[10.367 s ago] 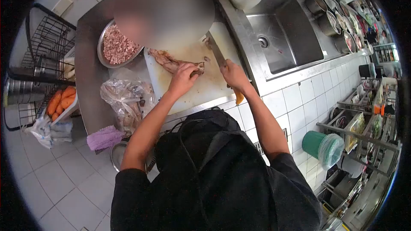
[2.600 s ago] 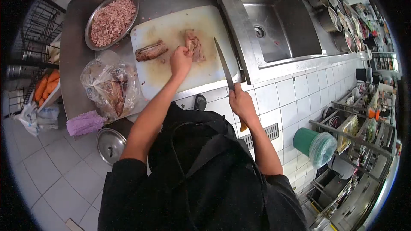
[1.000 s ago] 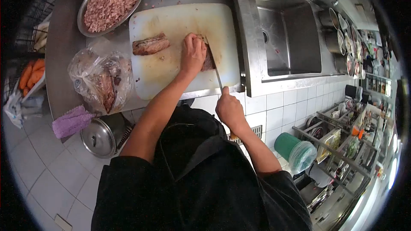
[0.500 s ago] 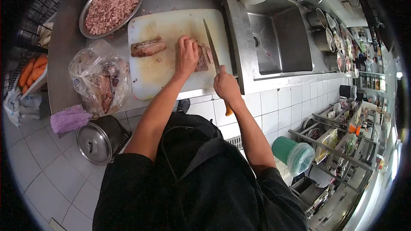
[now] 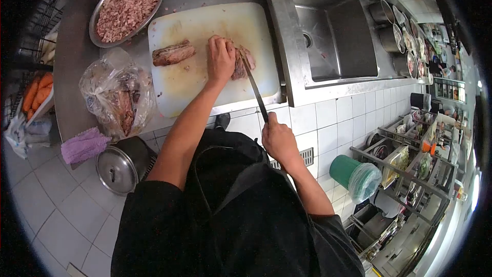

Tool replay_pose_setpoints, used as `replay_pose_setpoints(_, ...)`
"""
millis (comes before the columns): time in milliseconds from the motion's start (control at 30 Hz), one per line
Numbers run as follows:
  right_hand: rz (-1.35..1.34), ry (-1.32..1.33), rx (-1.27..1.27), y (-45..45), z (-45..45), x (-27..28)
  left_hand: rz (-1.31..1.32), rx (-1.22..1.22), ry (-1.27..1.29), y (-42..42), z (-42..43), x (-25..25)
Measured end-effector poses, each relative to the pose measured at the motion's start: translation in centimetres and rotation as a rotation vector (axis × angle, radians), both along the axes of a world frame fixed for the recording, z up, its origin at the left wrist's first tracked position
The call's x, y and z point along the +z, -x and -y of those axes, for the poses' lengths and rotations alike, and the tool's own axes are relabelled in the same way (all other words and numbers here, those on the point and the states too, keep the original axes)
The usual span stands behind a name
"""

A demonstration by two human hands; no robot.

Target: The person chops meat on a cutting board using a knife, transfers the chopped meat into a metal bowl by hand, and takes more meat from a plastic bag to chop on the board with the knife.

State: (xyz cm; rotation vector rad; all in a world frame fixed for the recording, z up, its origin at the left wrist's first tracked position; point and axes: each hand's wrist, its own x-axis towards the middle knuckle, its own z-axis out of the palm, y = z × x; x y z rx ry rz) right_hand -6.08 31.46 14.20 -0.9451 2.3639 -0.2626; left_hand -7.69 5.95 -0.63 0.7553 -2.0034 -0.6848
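On the white cutting board [image 5: 205,92], my left hand [image 5: 221,60] presses down with curled fingers on a piece of meat [image 5: 239,70]. My right hand [image 5: 280,136] grips a long knife [image 5: 254,87] by its handle, out past the board's near edge. The front of the blade lies at the right side of the held meat, against a cut slice [image 5: 248,57]. A second, longer piece of meat [image 5: 173,53] rests on the board's left part, apart from both hands. Part of the held meat is hidden under my left fingers.
A metal bowl of diced meat [image 5: 128,11] stands at the back left. Nearer are a plastic bag with meat [image 5: 120,97], a purple cloth [image 5: 84,145] and a lidded pot [image 5: 117,170]. A sink [image 5: 338,41] is to the right; a green bin [image 5: 343,170] stands below it.
My right hand has drawn back toward my body with the knife. The blade has moved from beside the meat to lie against its right end. My left hand still holds the meat.
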Motion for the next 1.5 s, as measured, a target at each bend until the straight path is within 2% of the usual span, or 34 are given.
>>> replay_pose_setpoints(433, 0.015, 0.031, 0.041, 1.6, 3.3, -2.4, 0.008, -0.053, -0.031, -0.2, 0.2, 0.1)
replay_pose_setpoints(733, 0.013, 0.029, 0.076, 3.6, 7.8, -7.3, 0.024, -0.045, -0.084, -0.1, 0.3, -0.2)
replay_pose_setpoints(800, -0.001, 0.112, 0.060, 5.2, 9.4, -8.9, 0.011, -0.067, -0.070, 0.0, 0.4, -0.3)
replay_pose_setpoints(900, 0.000, 0.155, 0.003, 6.5, 11.9, -8.2, 0.036, -0.035, -0.015, -0.2, 0.2, 0.0)
replay_pose_setpoints(1167, -0.037, 0.333, -0.020, 6.0, 8.6, -4.8, -0.021, -0.022, -0.028, 0.1, 0.4, -0.2)
replay_pose_setpoints(1400, -0.051, 0.169, 0.018, 2.9, 5.8, -1.2, -0.014, 0.009, -0.003, 0.1, 0.4, -0.3)
replay_pose_setpoints(1500, -0.068, 0.151, 0.019, 1.8, 4.4, -1.3, -0.024, 0.009, -0.008, 0.1, 0.4, -0.2)
